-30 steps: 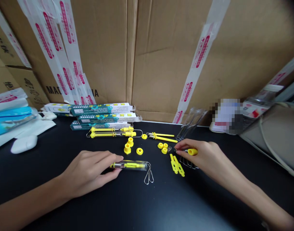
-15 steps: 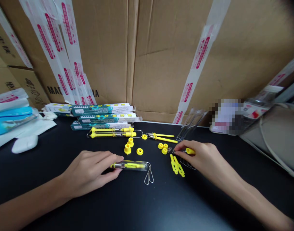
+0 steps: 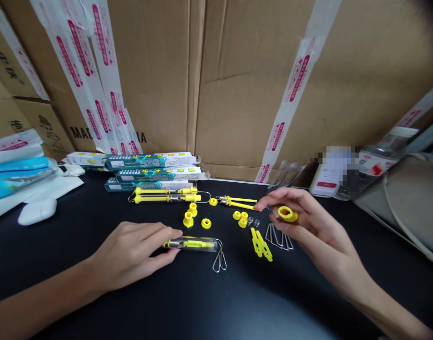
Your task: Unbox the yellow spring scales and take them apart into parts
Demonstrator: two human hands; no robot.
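Note:
My left hand is closed around a clear-tube spring scale lying on the black table, its wire hook sticking out to the right. In my right hand, held palm partly up, a hollow yellow plastic cap rests between the curled fingers and thumb, and the index finger points left towards yellow rods with metal springs. Just below that hand lie several wire hooks, two flat yellow tabs and small coil springs. Yellow rings sit beside the springs.
Assembled yellow spring scales lie in front of stacked printed boxes. Yellow flanged caps and a yellow ring stand mid-table. Clear tubes, a phone, a bottle and a white earphone case are around.
My right hand has lifted away from the small springs and turned palm up, with the yellow cap still in it. The wire hooks beneath show more fully. My left hand has stayed put.

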